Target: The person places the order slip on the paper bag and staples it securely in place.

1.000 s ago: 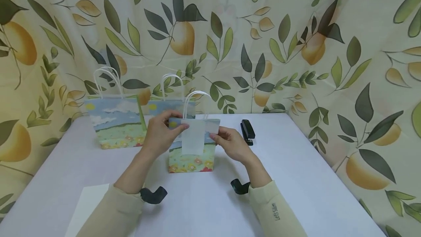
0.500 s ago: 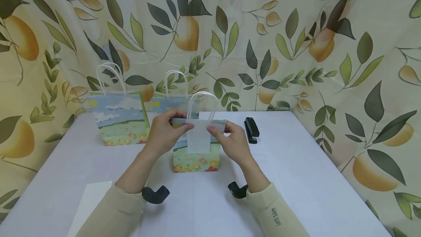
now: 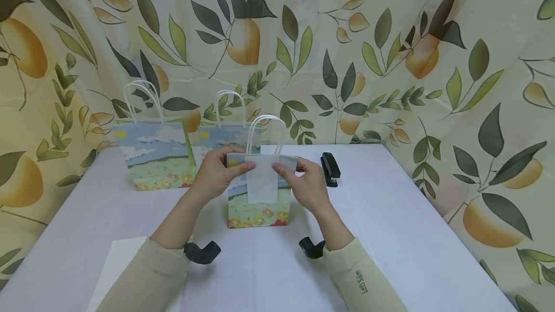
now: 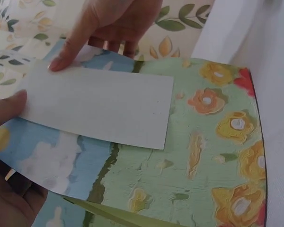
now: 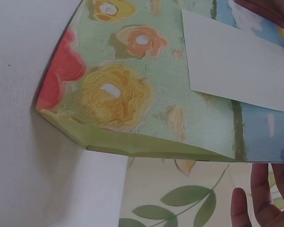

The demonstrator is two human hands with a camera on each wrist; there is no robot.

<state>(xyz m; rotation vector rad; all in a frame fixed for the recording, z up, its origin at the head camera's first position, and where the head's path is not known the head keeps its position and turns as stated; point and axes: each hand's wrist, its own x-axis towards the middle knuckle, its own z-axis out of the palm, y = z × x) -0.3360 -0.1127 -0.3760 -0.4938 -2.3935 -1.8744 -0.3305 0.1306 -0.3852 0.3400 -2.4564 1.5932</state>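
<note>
A small paper gift bag (image 3: 258, 216) with a painted sky, meadow and flowers stands upright on the table, its white cord handles raised. Against its front lies a blank white paper card (image 3: 262, 182), its top level with the bag's rim. My left hand (image 3: 217, 175) pinches the card's upper left edge and the rim, thumb in front, fingers behind. On the other side my right hand (image 3: 308, 184) does the same at the upper right edge. The left wrist view shows both thumbs pressing the card (image 4: 99, 106) onto the bag; the right wrist view shows fingers (image 5: 260, 189) behind it.
Two like bags stand behind: a larger one (image 3: 156, 158) at the left and another (image 3: 230, 135) partly hidden by my left hand. A black stapler (image 3: 331, 169) lies at the right. White paper (image 3: 119, 259) lies under my left forearm. A patterned curtain (image 3: 295, 61) hangs behind the table.
My right thumb has moved left from the bag's right side onto the card's upper right edge. The left hand keeps its grip, and the view has shifted slightly.
</note>
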